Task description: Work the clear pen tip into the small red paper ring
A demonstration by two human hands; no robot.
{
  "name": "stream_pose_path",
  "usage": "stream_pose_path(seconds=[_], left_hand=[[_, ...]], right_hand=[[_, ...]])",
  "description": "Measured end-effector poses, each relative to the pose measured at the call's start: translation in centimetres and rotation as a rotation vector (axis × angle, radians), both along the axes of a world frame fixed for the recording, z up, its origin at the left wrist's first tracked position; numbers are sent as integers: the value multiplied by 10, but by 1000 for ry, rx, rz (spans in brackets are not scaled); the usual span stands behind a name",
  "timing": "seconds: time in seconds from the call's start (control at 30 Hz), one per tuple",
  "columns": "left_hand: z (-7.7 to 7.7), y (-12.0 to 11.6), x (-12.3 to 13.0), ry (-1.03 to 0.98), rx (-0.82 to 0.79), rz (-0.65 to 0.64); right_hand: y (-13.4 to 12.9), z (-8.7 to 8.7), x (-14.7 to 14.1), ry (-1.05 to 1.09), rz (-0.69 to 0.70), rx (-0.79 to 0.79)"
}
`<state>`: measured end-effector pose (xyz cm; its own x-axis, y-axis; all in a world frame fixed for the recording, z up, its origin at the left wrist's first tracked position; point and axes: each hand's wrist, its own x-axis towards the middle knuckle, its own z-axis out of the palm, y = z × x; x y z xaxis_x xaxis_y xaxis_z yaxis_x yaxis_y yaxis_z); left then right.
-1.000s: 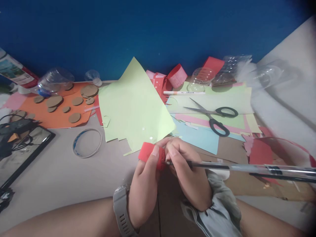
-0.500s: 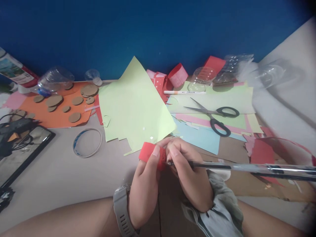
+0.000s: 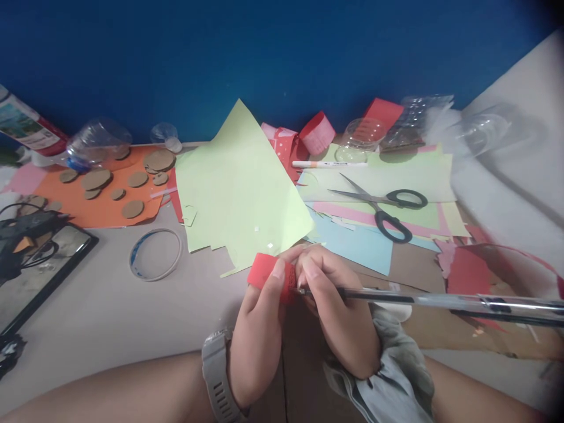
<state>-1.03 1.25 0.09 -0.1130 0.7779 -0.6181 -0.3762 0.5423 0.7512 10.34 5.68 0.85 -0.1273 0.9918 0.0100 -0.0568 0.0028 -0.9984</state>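
A small red piece (image 3: pixel 262 269) with dark marks near its right end is pinched by my left hand (image 3: pixel 264 317), thumb on top. My right hand (image 3: pixel 335 299) is closed on a clear pen (image 3: pixel 423 298), whose tip points left at the marked end of the red piece. Both hands are close together, and the fingers under the piece are partly hidden. Just beyond them lies a large light green sheet (image 3: pixel 238 182). A grey watch (image 3: pixel 218 376) is on my left wrist.
Black-handled scissors (image 3: pixel 379 205) lie on coloured papers to the right, below a marker (image 3: pixel 329 165). A tape ring (image 3: pixel 155 254) is at left. Cardboard discs rest on orange paper (image 3: pixel 106 208). Plastic containers and red paper rings stand along the blue wall.
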Motion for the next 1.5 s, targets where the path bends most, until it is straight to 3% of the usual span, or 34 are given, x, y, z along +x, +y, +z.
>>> stream_pose_path(seconds=[0.2,0.43,1.0,1.3,1.5], left_hand=[[5,1,3,25,-87,45],[12,8,4,-74,-21,31],[8,6,3,-40,33,10],[9,5,2,20,-81,9],[6,5,1,4,-19,-9]], right_hand=[[-1,-5,1,3,21,59],[-1,-5,2,38,43,110],[-1,-8,1,1,-17,81],[-3,-7,2,-31,25,107],[-1,-5,-2,26,-26,58]])
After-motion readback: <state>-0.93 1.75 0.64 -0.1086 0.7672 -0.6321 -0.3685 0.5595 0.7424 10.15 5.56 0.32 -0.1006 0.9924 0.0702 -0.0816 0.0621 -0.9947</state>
